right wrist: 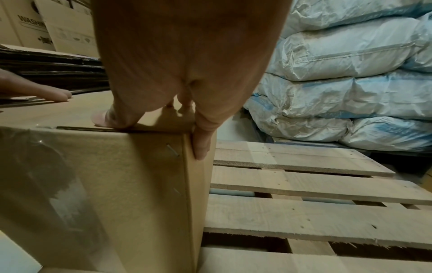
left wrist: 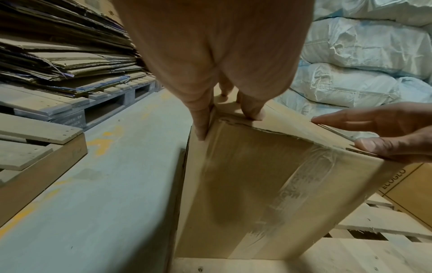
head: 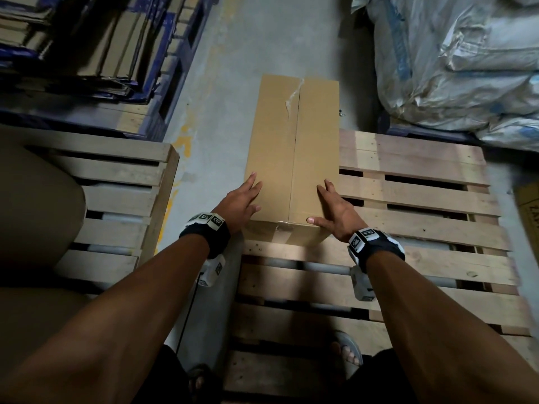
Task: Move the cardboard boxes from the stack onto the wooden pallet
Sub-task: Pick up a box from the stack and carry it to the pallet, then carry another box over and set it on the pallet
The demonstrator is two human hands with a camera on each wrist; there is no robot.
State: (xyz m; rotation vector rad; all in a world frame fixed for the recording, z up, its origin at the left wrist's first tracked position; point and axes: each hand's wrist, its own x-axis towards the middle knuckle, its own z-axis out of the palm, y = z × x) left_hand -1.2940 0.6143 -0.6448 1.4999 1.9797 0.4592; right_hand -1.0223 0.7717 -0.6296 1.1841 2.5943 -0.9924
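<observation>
A plain brown cardboard box (head: 291, 147), taped along its top seam, stands upright on the left edge of the wooden pallet (head: 423, 228). My left hand (head: 243, 199) lies on the box's near-left top corner, fingers straight, one finger running down the left side (left wrist: 201, 125). On the near-right top corner rests my right hand (head: 331, 208), thumb and fingers on the lid and the little finger down the right side (right wrist: 201, 146). In the wrist views the box (left wrist: 245, 184) (right wrist: 105, 184) shows clear tape on its near face. No stack of boxes is in view.
A second wooden pallet (head: 116, 176) with a brown carton (head: 35, 214) lies left, across a strip of concrete floor (head: 215, 112). Flattened cardboard (head: 73, 45) on a blue pallet sits far left. White sacks (head: 452, 59) are piled far right. A printed carton (head: 528, 205) touches the right edge.
</observation>
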